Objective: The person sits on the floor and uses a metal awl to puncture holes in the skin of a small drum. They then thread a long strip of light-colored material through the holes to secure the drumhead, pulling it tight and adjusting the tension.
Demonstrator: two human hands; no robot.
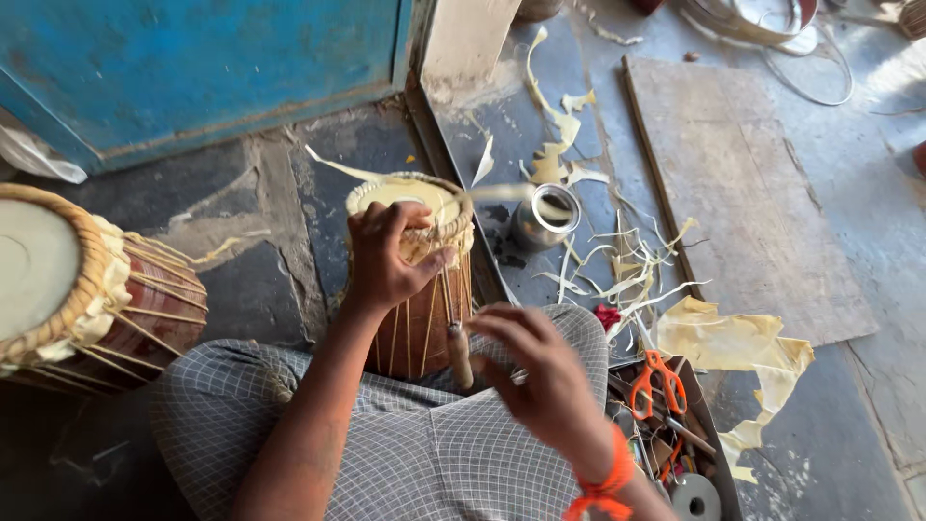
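1. Gripping was noted at the left hand (386, 256), which was closed over the rim of a small wooden drum (417, 280), fingers curled onto the pale drumhead and thumb pressed against the lacing on the side.
2. The small wooden drum was found upright between the knees, on the dark stone floor (289, 193), just ahead of the checked cloth (415, 444) covering the legs.
3. The right hand (540, 371) was seen near the base of the drum, blurred; its fingers were partly bent, and whether anything was pinched could not be told.
4. A wooden-handled tool (459, 352) was observed upright against the drum's side, just beside the right hand; contact with either hand could not be confirmed.
5. An orange thread (603, 482) was recorded tied about the right wrist.
6. A larger laced drum (87, 289) was noted lying to the left, well apart.
7. A steel cup (542, 217), pale hide strips (617, 265), orange-handled scissors (658, 381) in a tool tray, and a flat board (743, 193) were recorded to the right.
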